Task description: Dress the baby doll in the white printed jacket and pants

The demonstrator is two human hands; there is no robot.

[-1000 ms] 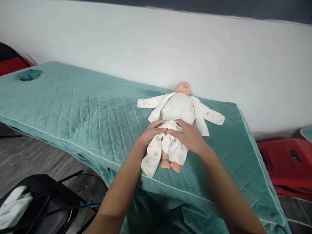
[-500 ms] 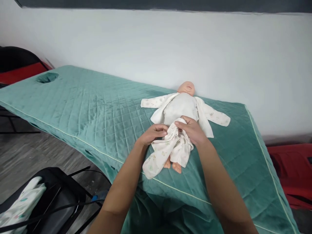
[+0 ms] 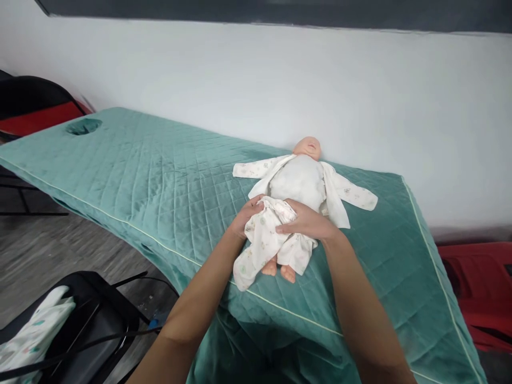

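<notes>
A baby doll (image 3: 301, 178) lies on its back on the green quilted bed cover, head toward the wall. Its white printed jacket (image 3: 357, 194) is spread open, with both sleeves stretched outward over the cloth-covered torso. White patterned baby pants (image 3: 266, 234) are bunched around the doll's lower body; bare feet (image 3: 288, 273) stick out below one leg. My left hand (image 3: 248, 214) grips the waistband at the doll's left-of-picture side. On the other side my right hand (image 3: 308, 220) is closed on the waistband, thumb across the front. Some of the fingers are hidden by fabric.
The green bed (image 3: 160, 160) runs along a white wall and has a face hole (image 3: 84, 126) at its far left. A black chair (image 3: 100, 314) with folded printed cloth (image 3: 40, 330) stands at the lower left. Red chairs show at the right (image 3: 480, 288) and far left.
Both hands have shifted on the pants: the left further along the waistband, the right lower with its thumb over the front. The waistband is spread wider. The view has tilted slightly.
</notes>
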